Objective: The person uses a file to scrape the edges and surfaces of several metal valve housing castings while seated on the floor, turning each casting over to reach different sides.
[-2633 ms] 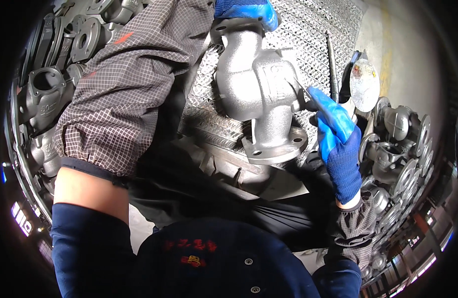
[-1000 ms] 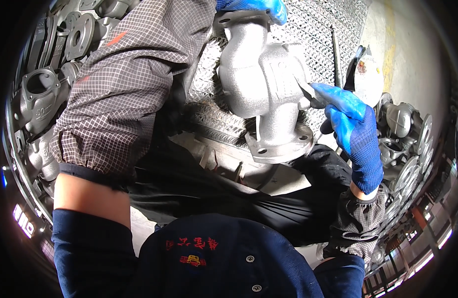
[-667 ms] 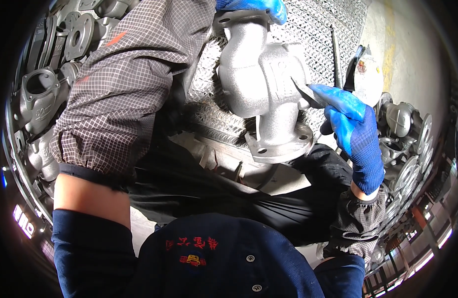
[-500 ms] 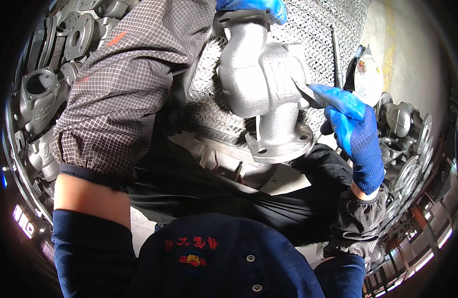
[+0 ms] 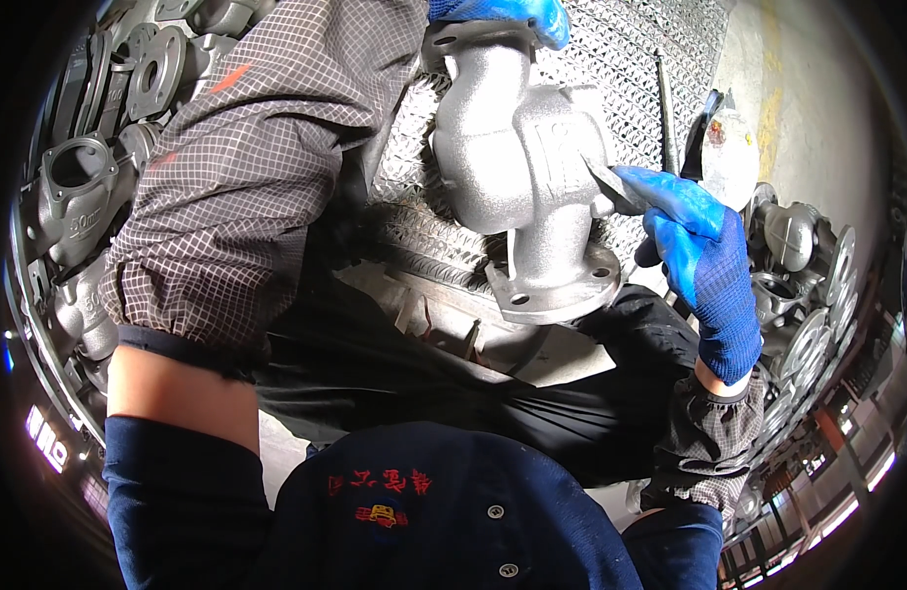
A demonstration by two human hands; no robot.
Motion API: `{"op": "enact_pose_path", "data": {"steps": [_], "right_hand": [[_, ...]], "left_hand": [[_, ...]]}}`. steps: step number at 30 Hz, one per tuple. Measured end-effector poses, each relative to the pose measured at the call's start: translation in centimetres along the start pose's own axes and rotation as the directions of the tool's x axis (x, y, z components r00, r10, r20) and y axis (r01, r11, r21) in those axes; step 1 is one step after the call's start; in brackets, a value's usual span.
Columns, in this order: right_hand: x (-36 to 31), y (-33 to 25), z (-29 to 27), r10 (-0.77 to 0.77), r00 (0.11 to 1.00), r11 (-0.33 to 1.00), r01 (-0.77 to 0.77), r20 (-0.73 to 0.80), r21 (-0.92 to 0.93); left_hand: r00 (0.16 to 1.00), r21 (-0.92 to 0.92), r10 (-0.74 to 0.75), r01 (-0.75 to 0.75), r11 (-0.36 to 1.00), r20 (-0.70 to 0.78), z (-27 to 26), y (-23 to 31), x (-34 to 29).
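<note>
A grey cast-metal valve body (image 5: pixel 483 152) with a flange at each end stands before me, its bulging middle brightly lit and bearing raised markings. My left hand (image 5: pixel 532 18), in a blue glove, is closed over the far flange; part of it lies beyond the upper edge of the view. In my right hand (image 5: pixel 697 231), also gloved in blue, I grip a flat, pointed metal blade (image 5: pixel 616 189). Its tip meets the right side of the bulge by the markings. The near flange (image 5: pixel 562 295), with bolt holes, sits close to my knees.
Under the casting is a textured metal plate (image 5: pixel 635 59). A thin rod (image 5: pixel 667 113) and a dark-handled tool (image 5: pixel 707 123) lie to the right. Similar castings (image 5: pixel 78 197) are piled at left, and more flanged castings (image 5: pixel 796 236) at right.
The blade's tip has shifted very slightly toward me along the casting. The valve body and my left hand stay where they were.
</note>
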State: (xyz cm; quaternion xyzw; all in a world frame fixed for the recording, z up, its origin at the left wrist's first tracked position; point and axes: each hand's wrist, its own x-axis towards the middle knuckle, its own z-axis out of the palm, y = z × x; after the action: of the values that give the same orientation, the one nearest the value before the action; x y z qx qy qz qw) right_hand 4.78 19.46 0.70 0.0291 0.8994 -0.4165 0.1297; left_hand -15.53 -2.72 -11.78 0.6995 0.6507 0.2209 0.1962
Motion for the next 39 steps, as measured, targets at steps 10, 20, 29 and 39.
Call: {"op": "enact_pose_path", "data": {"steps": [10, 20, 29, 39], "right_hand": [[-0.5, 0.8, 0.1, 0.089, 0.996, 0.988, -0.091, 0.019, 0.128], [-0.1, -0.4, -0.3, 0.172, 0.984, 0.968, -0.175, 0.036, 0.181], [0.2, 2.0, 0.2, -0.076, 0.996, 0.997, 0.076, -0.04, -0.004], [-1.3, 1.8, 1.0, -0.023, 0.988, 0.999, 0.028, -0.152, 0.026]], "left_hand": [[1.0, 0.006, 0.002, -0.002, 1.0, -0.015, 0.0, 0.5, -0.1], [1.0, 0.009, 0.014, -0.014, 1.0, -0.014, 0.1, 0.6, -0.1], [0.999, -0.003, 0.033, -0.033, 0.999, -0.007, 0.0, 0.3, 0.2], [0.999, 0.02, 0.039, -0.039, 0.999, 0.001, -0.1, 0.3, 0.2]]}}
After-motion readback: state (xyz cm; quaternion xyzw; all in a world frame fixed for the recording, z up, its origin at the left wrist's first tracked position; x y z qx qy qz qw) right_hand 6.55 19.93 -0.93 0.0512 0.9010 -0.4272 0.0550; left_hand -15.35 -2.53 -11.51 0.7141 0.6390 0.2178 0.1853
